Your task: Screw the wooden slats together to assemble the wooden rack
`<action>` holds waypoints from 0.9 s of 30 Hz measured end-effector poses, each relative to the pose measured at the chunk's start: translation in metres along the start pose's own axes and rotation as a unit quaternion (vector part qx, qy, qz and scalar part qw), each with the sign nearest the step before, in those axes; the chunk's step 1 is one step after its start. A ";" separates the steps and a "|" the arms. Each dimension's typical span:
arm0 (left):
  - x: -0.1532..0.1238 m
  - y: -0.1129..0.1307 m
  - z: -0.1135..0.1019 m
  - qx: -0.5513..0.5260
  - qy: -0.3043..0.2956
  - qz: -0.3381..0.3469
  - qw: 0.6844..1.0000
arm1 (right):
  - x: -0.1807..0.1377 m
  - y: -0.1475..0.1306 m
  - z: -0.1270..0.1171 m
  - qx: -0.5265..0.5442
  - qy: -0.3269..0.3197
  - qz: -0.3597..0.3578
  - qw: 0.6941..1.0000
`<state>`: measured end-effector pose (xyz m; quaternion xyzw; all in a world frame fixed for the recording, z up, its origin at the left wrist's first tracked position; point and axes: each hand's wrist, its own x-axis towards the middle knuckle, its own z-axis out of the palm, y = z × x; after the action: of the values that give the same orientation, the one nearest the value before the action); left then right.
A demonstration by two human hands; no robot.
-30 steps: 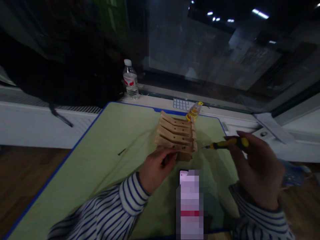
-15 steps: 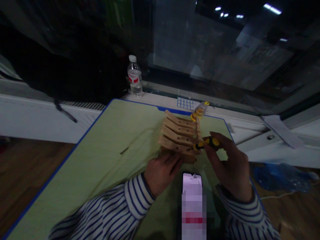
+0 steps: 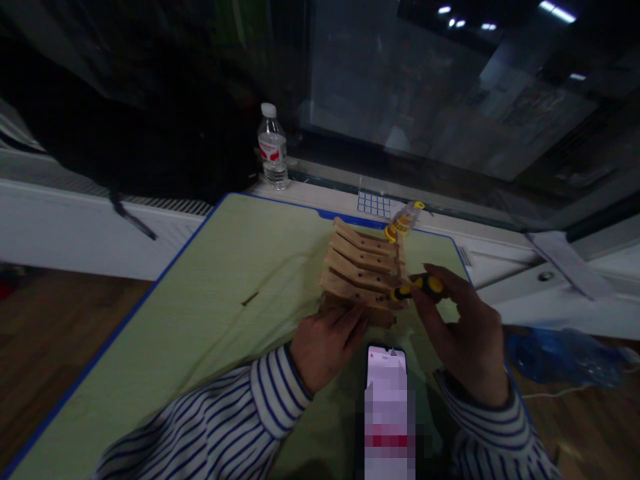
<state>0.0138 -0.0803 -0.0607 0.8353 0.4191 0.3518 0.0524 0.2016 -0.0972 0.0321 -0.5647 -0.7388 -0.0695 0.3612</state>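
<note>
On the table stands a wooden slatted piece (image 3: 361, 275) with several bent, parallel slats and small dark holes. My left hand (image 3: 327, 343) is closed on its near lower edge, with the fingertips partly hidden against the wood. A yellow-and-black screwdriver (image 3: 426, 287) is pinched between the thumb and fingers of my right hand (image 3: 467, 333). Its tip points left at the nearest slat's right end, by a hole or screw there; the exact contact is too small to make out.
A phone (image 3: 387, 373) with a lit screen lies in front of the wooden piece. Left on the green table (image 3: 200, 287) is a thin dark screw-like piece (image 3: 250, 299). A yellow-capped clear container (image 3: 404, 221) is at the back edge; a water bottle (image 3: 273, 150) stands on the sill.
The whole view has shifted slightly. Both hands keep their places on the wooden piece and the screwdriver, with no other clear movement.
</note>
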 end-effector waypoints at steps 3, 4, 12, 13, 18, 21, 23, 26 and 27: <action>0.000 0.000 0.001 0.005 -0.005 -0.001 1.000 | 0.000 0.000 0.000 -0.009 -0.005 -0.004 1.000; 0.000 0.000 0.001 0.007 -0.007 -0.001 1.000 | 0.000 -0.001 0.000 -0.010 -0.006 -0.007 1.000; -0.001 0.001 0.001 0.027 0.010 0.016 0.999 | 0.000 -0.001 0.000 -0.011 0.000 -0.006 1.000; 0.000 0.001 0.001 0.029 0.008 0.016 0.999 | 0.000 -0.001 0.000 -0.010 0.000 -0.007 1.000; 0.000 0.001 0.001 0.040 0.003 0.010 0.999 | 0.000 -0.001 -0.001 -0.012 0.000 -0.008 1.000; -0.001 0.001 0.000 0.040 -0.003 0.009 0.999 | 0.000 -0.001 -0.001 -0.018 -0.003 -0.008 1.000; 0.000 0.002 0.000 0.041 -0.002 0.012 0.999 | 0.000 -0.002 -0.002 -0.021 -0.005 -0.009 1.000; 0.000 0.002 0.001 0.043 0.000 0.012 0.999 | 0.000 -0.002 -0.002 -0.019 -0.003 -0.014 1.000; 0.000 0.002 0.001 0.042 -0.001 0.012 0.999 | 0.000 -0.002 -0.002 -0.018 -0.004 -0.015 1.000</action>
<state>0.0156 -0.0810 -0.0608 0.8420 0.4239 0.3335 0.0132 0.2004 -0.0985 0.0341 -0.5601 -0.7472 -0.0859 0.3474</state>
